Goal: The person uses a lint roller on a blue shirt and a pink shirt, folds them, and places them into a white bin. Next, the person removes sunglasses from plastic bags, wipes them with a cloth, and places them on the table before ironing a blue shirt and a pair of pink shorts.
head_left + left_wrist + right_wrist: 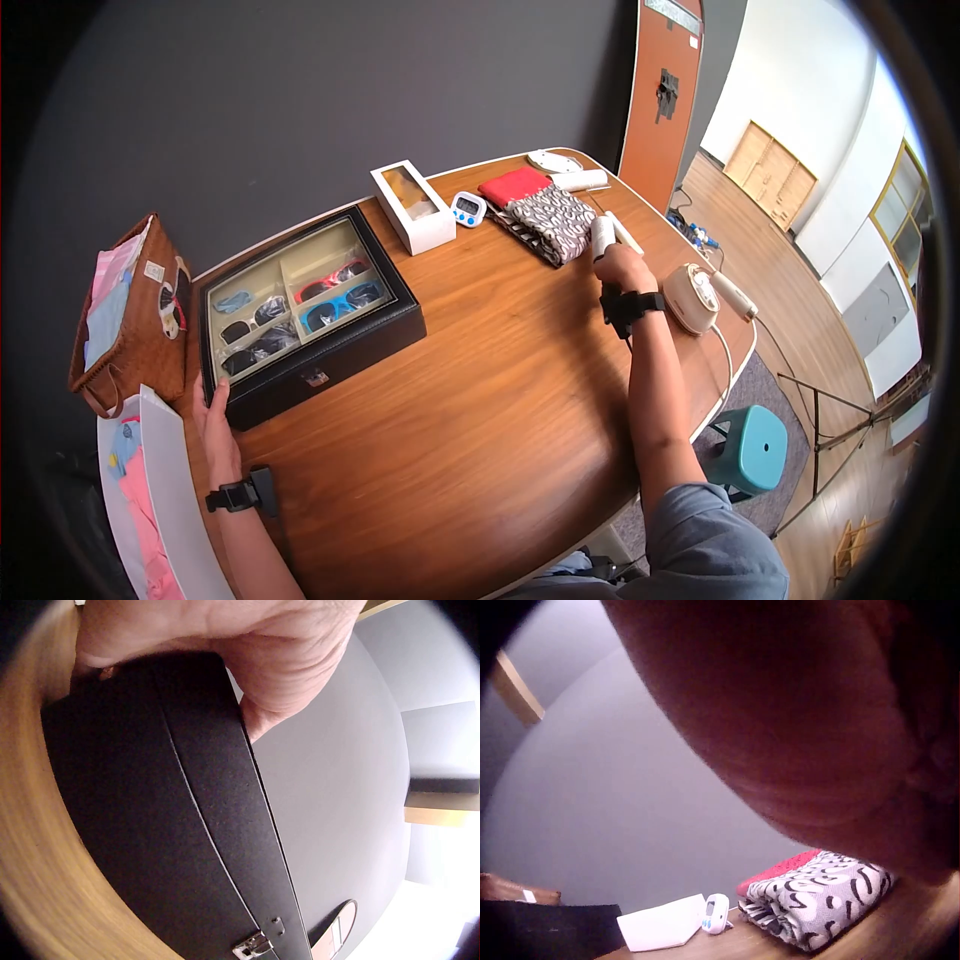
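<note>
My left hand (217, 432) grips the near left corner of a black sunglasses case (365, 350), its thumb at the top edge. Under the case's clear lid lie several pairs of sunglasses (340, 305), some in plastic wrap. In the left wrist view, the hand (225, 637) curls over the end of the case, beside the metal clasp (253, 945). At the right of the table my right hand (622, 268) holds a white cylindrical object (602, 238), mostly hidden by the fingers; its kind I cannot tell. Just beyond lies a folded patterned cloth (555, 220) with a red part.
A white box with a window (430, 230) and a digital timer (468, 209) stand behind the case. A cream corded device (690, 300) sits near the right edge. Left are a brown basket (150, 330) and a white bin of clothes (165, 440). A teal stool (755, 450) stands below.
</note>
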The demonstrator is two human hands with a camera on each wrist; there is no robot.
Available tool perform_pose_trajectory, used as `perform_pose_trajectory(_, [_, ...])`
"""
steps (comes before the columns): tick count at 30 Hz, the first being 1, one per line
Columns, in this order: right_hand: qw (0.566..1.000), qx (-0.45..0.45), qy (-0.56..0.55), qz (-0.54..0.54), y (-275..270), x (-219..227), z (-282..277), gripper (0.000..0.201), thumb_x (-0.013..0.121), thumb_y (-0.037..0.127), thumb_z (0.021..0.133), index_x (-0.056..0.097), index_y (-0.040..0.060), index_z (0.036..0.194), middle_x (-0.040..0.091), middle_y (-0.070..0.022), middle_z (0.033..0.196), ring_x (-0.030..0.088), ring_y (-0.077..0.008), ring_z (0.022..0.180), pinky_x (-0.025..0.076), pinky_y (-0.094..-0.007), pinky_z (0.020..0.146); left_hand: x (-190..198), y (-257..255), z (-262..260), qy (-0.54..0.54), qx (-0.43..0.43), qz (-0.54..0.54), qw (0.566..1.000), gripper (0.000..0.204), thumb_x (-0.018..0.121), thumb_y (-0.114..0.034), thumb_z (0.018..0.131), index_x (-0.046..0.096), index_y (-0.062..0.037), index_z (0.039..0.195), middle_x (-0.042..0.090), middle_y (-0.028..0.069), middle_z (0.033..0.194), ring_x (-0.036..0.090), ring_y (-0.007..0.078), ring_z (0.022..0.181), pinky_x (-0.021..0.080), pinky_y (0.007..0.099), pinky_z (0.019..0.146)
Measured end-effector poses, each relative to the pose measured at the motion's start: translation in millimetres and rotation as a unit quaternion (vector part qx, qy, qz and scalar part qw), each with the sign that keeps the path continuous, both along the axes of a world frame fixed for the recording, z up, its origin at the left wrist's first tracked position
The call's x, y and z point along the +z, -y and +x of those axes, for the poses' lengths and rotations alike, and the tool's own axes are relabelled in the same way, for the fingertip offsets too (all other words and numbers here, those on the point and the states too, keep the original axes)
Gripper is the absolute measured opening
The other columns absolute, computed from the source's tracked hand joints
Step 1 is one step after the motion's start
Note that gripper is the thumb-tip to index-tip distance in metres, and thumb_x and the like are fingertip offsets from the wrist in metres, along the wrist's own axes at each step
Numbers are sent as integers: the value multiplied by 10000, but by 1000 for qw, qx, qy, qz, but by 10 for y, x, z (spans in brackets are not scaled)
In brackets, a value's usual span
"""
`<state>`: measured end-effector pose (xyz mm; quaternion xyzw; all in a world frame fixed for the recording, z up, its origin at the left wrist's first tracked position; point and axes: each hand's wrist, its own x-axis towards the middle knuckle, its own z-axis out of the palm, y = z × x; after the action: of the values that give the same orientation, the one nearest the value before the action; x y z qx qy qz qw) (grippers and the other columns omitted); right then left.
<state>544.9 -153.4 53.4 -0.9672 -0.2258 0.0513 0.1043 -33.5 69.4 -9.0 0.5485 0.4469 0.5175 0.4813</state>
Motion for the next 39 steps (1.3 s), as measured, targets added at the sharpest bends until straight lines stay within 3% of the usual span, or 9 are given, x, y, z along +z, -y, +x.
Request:
perform_pose_trajectory(9, [998,28,8,58,-126,-181,-236,451,616,373,837,695,-47,981,719,-198,921,709,-319,888,561,-383,735,36,40,32,0,4,3,1000,474,642,-204,934,515,-15,1350,582,44,1236,501,134,1144,333,283,1037])
perform_pose_trajectory(12, [998,29,-62,17,-216,-116,-285,367,558,295,860,717,-3,1005,716,-192,1015,694,-324,982,533,-402,868,63,68,60,3,11,-2,1000,473,646,-202,932,518,-13,1346,584,43,1233,507,134,1137,338,283,1033])
perform_pose_trajectory(20, [996,79,-34,22,-225,-75,-358,314,531,237,862,724,-6,912,722,-191,945,710,-316,906,557,-417,790,69,90,57,-4,30,-1,1000,485,652,-202,929,514,-11,1352,586,56,1248,514,143,1148,344,286,1035])
perform_pose_trajectory(23, [977,121,163,60,-277,-43,-586,413,513,334,930,717,-17,857,704,-223,824,701,-370,825,552,-454,757,65,74,48,13,0,-3,1000,483,654,-197,927,515,-11,1350,586,59,1259,516,149,1160,344,290,1038])
perform_pose_trajectory(27, [949,257,51,177,-516,-28,-1054,502,549,389,943,687,-44,731,666,-267,780,664,-442,786,528,-507,737,-62,-6,19,70,-25,9,997,475,641,-142,915,511,-6,1350,593,65,1250,534,156,1149,378,288,1013])
perform_pose_trajectory(30, [889,372,-69,258,-668,-23,-1665,534,566,446,946,674,-77,939,673,-290,915,661,-436,892,526,-477,801,-27,33,50,87,-19,-1,996,484,644,-107,899,508,1,1351,602,62,1234,545,151,1134,395,280,999])
perform_pose_trajectory(31, [869,425,-116,227,-759,-119,-1700,571,548,458,967,583,-42,1241,685,-255,1004,680,-334,964,519,-400,824,10,56,75,91,-18,-3,996,488,648,-99,894,508,1,1351,602,59,1234,546,148,1131,397,276,996])
perform_pose_trajectory(38, [833,455,-228,215,-828,-102,-2141,607,673,368,914,483,-9,1351,691,-197,1051,670,-240,958,517,-380,825,123,186,97,77,-22,-15,997,509,643,-93,915,471,14,1381,593,56,1240,539,130,1135,397,258,1000])
perform_pose_trajectory(39, [829,471,-166,250,-826,-247,-2102,600,752,392,827,567,-31,1209,681,-224,859,673,-355,828,517,-421,733,136,229,89,74,-23,-17,997,510,639,-92,920,465,14,1387,592,56,1243,537,127,1138,399,259,1000])
